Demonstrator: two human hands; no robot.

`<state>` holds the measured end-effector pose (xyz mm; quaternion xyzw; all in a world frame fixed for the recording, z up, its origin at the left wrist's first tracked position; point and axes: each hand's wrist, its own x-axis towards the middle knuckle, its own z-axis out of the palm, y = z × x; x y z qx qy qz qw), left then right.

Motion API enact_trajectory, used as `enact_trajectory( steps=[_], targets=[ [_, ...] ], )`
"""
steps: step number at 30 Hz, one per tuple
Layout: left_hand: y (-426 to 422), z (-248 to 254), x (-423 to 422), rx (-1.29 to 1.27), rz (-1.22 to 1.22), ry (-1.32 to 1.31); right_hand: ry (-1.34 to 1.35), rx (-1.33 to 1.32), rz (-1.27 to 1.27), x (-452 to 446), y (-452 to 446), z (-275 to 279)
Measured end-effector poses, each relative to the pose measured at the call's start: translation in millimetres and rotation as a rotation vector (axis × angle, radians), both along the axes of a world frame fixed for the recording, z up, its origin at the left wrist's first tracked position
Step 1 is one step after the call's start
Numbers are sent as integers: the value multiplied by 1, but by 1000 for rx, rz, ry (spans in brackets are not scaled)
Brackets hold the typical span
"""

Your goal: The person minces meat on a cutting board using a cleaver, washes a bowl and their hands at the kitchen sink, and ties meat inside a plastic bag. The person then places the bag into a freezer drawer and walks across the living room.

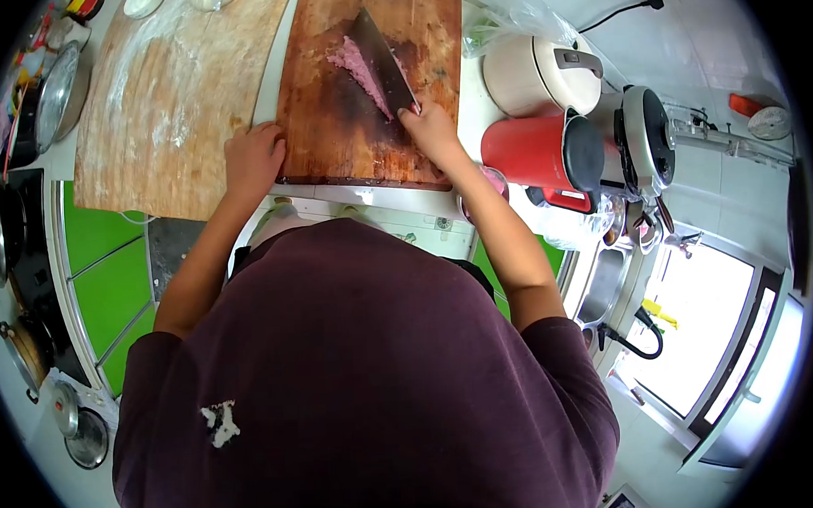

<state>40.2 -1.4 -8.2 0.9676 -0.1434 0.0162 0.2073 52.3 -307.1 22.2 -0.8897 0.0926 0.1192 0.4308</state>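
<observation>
Remote view: I have a white counter [473, 106] | on it: floured board [172, 92], dark cutting board [340, 135], cream cooker [530, 78], red kettle [522, 151]

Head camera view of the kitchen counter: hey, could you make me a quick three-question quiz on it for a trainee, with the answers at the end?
1. Which hand holds the broad, dark metal cleaver?
2. True or false: the soft pink mince lies on the reddish-brown rectangular wooden board.
3. Fill in the blank: the red cylindrical container with the black lid stands to the ____ of that reddish-brown board, as the person sees it.

Key:
1. The right hand.
2. True.
3. Right.
</observation>
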Motion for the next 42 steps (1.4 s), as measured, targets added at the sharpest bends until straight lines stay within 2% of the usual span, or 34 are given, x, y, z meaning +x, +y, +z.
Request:
enact_trajectory(
  steps=[3, 4, 6, 7, 8, 10, 12, 14, 15, 16, 20, 23, 26, 28, 31, 35, 36, 39, 40, 42],
  targets=[
    [-1, 4, 0, 5, 6, 42, -78, -64, -81, 4, 13, 42],
    [-2, 5, 0, 15, 11, 63, -113, -28, -98, 4, 14, 38],
    [-2, -3, 2, -7, -4, 44, -85, -185, 31, 10, 0, -7],
    [-2, -4, 2, -17, -13, 32, -73, -262, 93, 13, 3, -7],
    [-2, -4, 3, -4, -16, 36, -17, -261, 114, 16, -2, 0],
    [-5, 2, 3, 15, -10, 51, -73, -175, 5, 17, 10, 33],
    [-5, 5, 5, 13, -6, 91, -146, -107, -91, 10, 17, 44],
    [-4, 3, 2, 17, -18, 116, 14, -181, -23, 14, -1, -1],
    [-5, 1, 3, 20, -26, 112, 88, -215, 8, 16, 2, 1],
    [-4, 0, 7, 22, -32, 104, 30, -234, 43, 16, 0, 7],
    [-4, -2, 6, 20, -14, 81, -157, -140, -97, 3, 23, 26],
    [-2, 0, 6, 33, -51, 111, -34, -263, 71, 14, 2, -7],
    [-1, 1, 8, -15, -60, 105, -116, -180, -18, 13, 20, 31],
    [0, -3, 10, -31, -61, 35, -167, -162, -30, 12, 26, 26],
    [1, 2, 14, -22, -101, 92, 15, -208, 95, 25, 18, 16],
    [3, -3, 16, -105, -92, 66, -167, -188, -75, 19, 42, 32],
    [3, -1, 15, -109, -97, 62, -144, -213, -23, 21, 35, 12],
    [6, -1, 16, -120, -123, 61, 46, -153, 25, 30, 18, 0],
    [8, -4, 15, -122, -127, 69, 32, -169, -15, 27, 29, 23],
    [10, -7, 12, -146, -128, 101, -59, -229, -59, 15, 38, 25]
  ],
)
